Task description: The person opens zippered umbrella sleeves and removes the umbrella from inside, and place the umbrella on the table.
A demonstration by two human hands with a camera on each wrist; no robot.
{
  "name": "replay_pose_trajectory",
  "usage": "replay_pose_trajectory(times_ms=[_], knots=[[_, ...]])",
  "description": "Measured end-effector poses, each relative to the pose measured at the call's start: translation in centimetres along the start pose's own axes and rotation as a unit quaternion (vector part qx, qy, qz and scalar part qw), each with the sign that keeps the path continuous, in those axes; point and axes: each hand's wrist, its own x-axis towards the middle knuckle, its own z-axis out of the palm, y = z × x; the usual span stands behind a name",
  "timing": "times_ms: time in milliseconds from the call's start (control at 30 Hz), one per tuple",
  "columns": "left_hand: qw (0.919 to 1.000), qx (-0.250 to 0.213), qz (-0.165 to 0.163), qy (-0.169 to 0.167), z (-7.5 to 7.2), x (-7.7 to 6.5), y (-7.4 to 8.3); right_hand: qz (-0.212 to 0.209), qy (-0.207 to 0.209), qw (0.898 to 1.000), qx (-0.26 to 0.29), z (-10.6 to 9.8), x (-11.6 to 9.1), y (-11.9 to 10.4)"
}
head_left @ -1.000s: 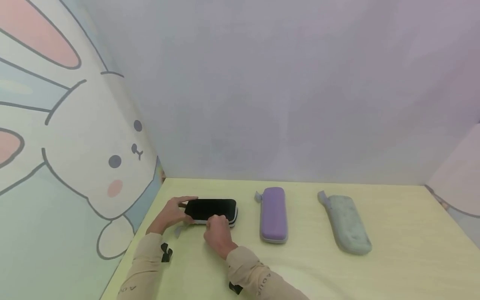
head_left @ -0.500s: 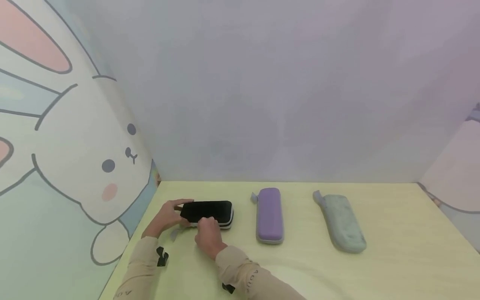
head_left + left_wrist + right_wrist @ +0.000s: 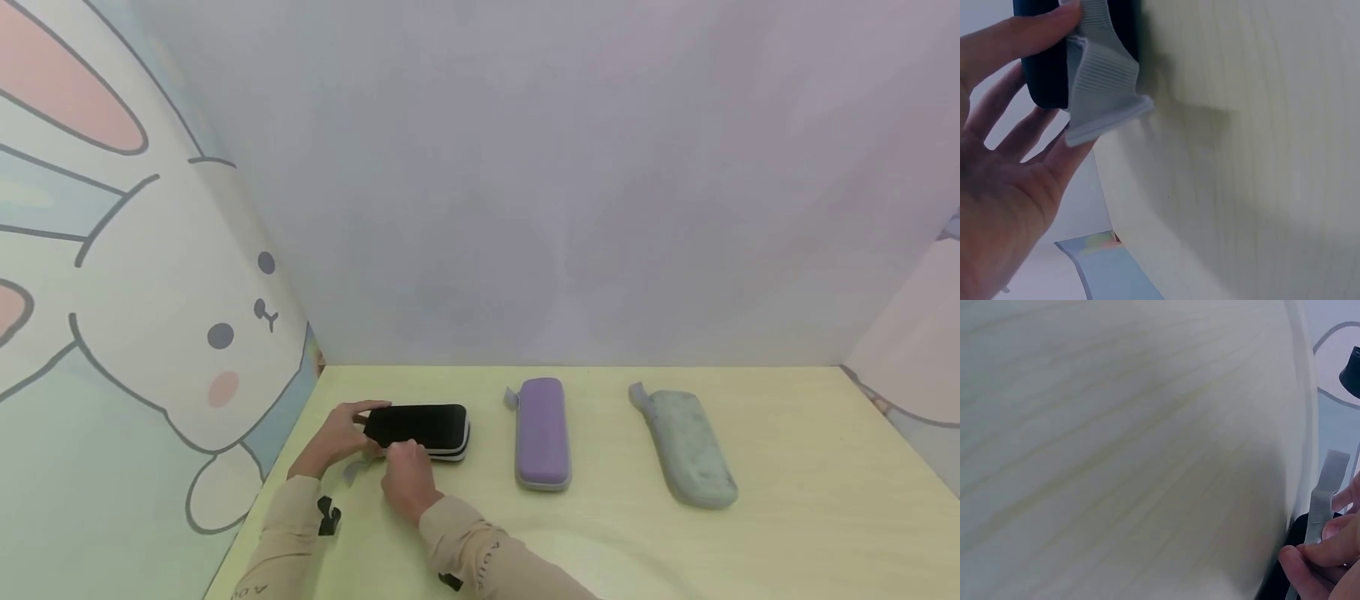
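Observation:
A black zippered pencil case (image 3: 431,427) lies crosswise at the left of the table, a pale zip band running round its side. My left hand (image 3: 337,433) holds its left end, thumb at the front and fingers at the back. Out of that end sticks a grey ribbed fabric loop (image 3: 1104,87), close beside the left thumb. My right hand (image 3: 408,479) is at the case's front edge, left of its middle. Its thumb and finger (image 3: 1329,550) pinch at the zip band; the zipper pull itself is hidden by them.
A purple hard pencil case (image 3: 543,433) lies lengthwise right of the black one. Farther right rests a grey-green soft pencil case (image 3: 692,448), slightly slanted. Walls stand along the table's (image 3: 810,467) back and left sides; the left one (image 3: 157,333) bears a rabbit picture.
My right hand has slid left along the front edge of the black case, toward the left hand. The left hand keeps its hold. The head view has shifted slightly.

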Motion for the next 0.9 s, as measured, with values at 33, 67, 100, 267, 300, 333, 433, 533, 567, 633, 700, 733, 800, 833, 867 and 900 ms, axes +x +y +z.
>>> replay_pose_trajectory(times_ms=[33, 67, 100, 267, 300, 333, 433, 533, 567, 633, 700, 733, 800, 833, 867, 900], knots=[[1.0000, 0.002, 0.003, 0.000, 0.0, 0.0, 0.0, -0.003, -0.001, 1.000, 0.004, 0.0, 0.0, 0.1], [1.0000, 0.005, 0.004, 0.002, 0.0, 0.0, 0.1, -0.005, -0.002, 1.000, 0.010, 0.0, 0.0, 0.2], [0.9999, 0.007, 0.007, 0.003, 0.0, 0.0, 0.1, -0.007, -0.003, 1.000, 0.014, 0.0, 0.0, 0.3], [0.9998, 0.008, 0.016, -0.006, 0.1, 0.0, 0.7, -0.013, 0.006, 0.999, 0.044, -0.1, 0.0, 1.1], [0.9998, 0.009, 0.018, -0.009, 0.2, 0.0, 0.8, -0.012, 0.007, 0.999, 0.053, -0.3, 0.0, 1.2], [0.9996, 0.010, 0.022, -0.012, 0.2, 0.0, 0.9, -0.013, 0.009, 0.998, 0.064, -0.4, -0.1, 1.3], [0.9989, 0.023, 0.037, -0.016, 0.3, -0.1, 1.1, -0.016, 0.009, 0.995, 0.098, -1.0, -0.4, 1.8], [0.9965, 0.049, 0.064, -0.023, 0.4, -0.2, 1.2, -0.033, 0.018, 0.994, 0.100, -1.9, -0.6, 2.3], [0.9955, 0.059, 0.070, -0.024, 0.4, -0.2, 1.2, -0.043, 0.024, 0.994, 0.098, -2.2, -0.7, 2.5], [0.9935, 0.076, 0.081, -0.023, 0.4, -0.3, 1.3, -0.067, 0.036, 0.993, 0.091, -3.0, -0.9, 2.8], [0.9923, 0.088, 0.084, -0.020, 0.5, -0.4, 1.3, -0.097, 0.053, 0.990, 0.089, -3.9, -1.1, 3.3], [0.9916, 0.094, 0.087, -0.017, 0.5, -0.5, 1.3, -0.113, 0.063, 0.987, 0.092, -4.3, -1.1, 3.5], [0.9902, 0.105, 0.091, -0.010, 0.5, -0.5, 1.3, -0.141, 0.081, 0.982, 0.098, -5.1, -1.1, 4.1], [0.9896, 0.111, 0.091, -0.006, 0.5, -0.6, 1.3, -0.149, 0.091, 0.980, 0.098, -5.7, -1.1, 4.3], [0.9884, 0.120, 0.093, -0.002, 0.6, -0.6, 1.3, -0.156, 0.099, 0.978, 0.097, -6.2, -1.0, 4.5], [0.9870, 0.128, 0.096, 0.005, 0.6, -0.6, 1.3, -0.160, 0.105, 0.977, 0.097, -6.7, -0.9, 4.8]])
